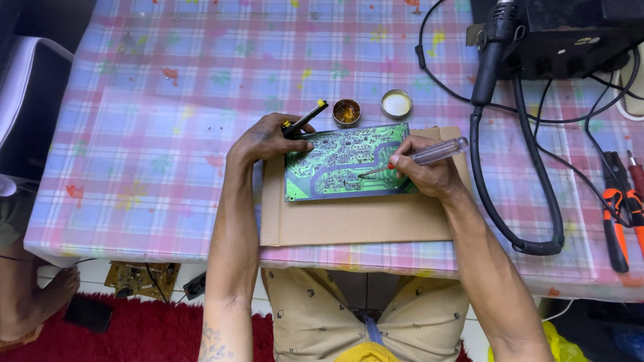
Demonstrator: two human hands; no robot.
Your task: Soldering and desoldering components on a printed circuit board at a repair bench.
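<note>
**A:** Where's the green circuit board [345, 163]?

**B:** Flat on a sheet of brown cardboard [355, 218], at the near middle of the table under a pink and blue plaid cloth [161, 134]. The solder side faces up.

**A:** Left hand [268, 139]?

**B:** It sits at the board's far left corner, fingers curled in, not spread. The fingertips press down on the board's edge, and a black pen-shaped tool with yellow bands [305, 118] is gripped in the same hand, its end pointing away to the far right.

**A:** And the right hand [422, 171]?

**B:** Closed round a screwdriver with a clear handle [439, 151]. Thumb and fingers pinch it like a pen, the handle slanting off to the far right, the metal shaft running left and down onto the board. The tip touches the board around its middle; exactly which spot, I cannot tell.

**A:** What else is close by?

**B:** Just beyond the board, two small round tins: an open one with brownish contents [346, 111] and a pale one [396, 103] to its right. Far right there's a black station [570, 37] with a thick black hose [537, 194] looping toward the near edge. At the right edge lie orange-handled pliers [614, 221].
</note>
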